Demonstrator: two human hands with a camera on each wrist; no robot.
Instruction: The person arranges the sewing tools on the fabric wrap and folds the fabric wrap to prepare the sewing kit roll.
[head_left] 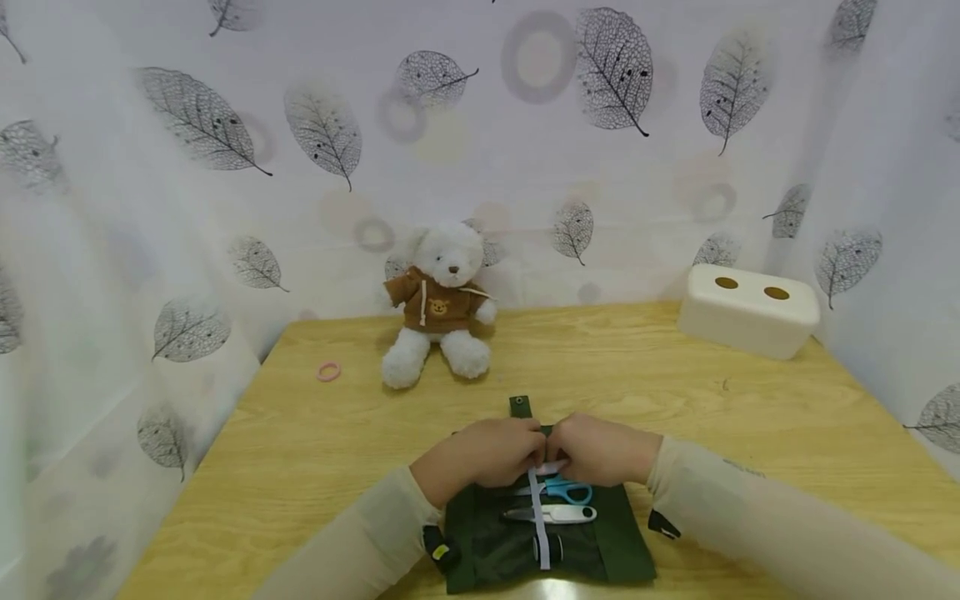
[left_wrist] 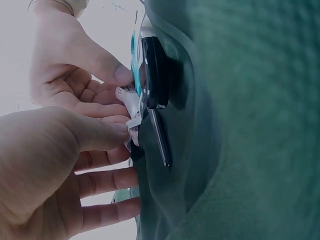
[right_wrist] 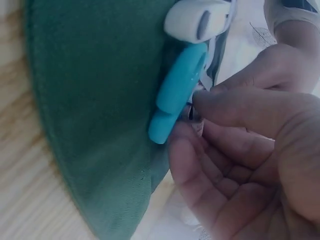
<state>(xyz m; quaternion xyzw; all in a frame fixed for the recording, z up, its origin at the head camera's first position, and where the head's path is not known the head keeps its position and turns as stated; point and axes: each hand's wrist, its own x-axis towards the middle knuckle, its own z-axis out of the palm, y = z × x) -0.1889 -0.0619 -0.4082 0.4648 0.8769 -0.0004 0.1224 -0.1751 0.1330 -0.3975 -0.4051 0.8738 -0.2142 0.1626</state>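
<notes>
A dark green fabric tool roll (head_left: 626, 533) lies unfolded on the table, a white elastic band (head_left: 543, 533) running down its middle. Under the band sit blue-handled scissors (head_left: 577, 492), white-handled snips (head_left: 572, 514) and a dark round spool-like piece (head_left: 556, 547). My left hand (head_left: 498, 450) pinches the upper end of the band between thumb and index finger, its other fingers spread against the cloth. Facing it, my right hand (head_left: 600, 450) pinches a small white item (left_wrist: 131, 102) right at the band. Fingers hide most of that item, and I cannot tell its kind.
A white teddy bear in a brown hoodie (head_left: 438, 304) sits at the back of the wooden table (head_left: 360, 467). A pink ring (head_left: 328, 372) lies to its left. At the back right stands a cream box with two round holes (head_left: 750, 312). Leaf-printed curtain (head_left: 525, 167) surrounds the table.
</notes>
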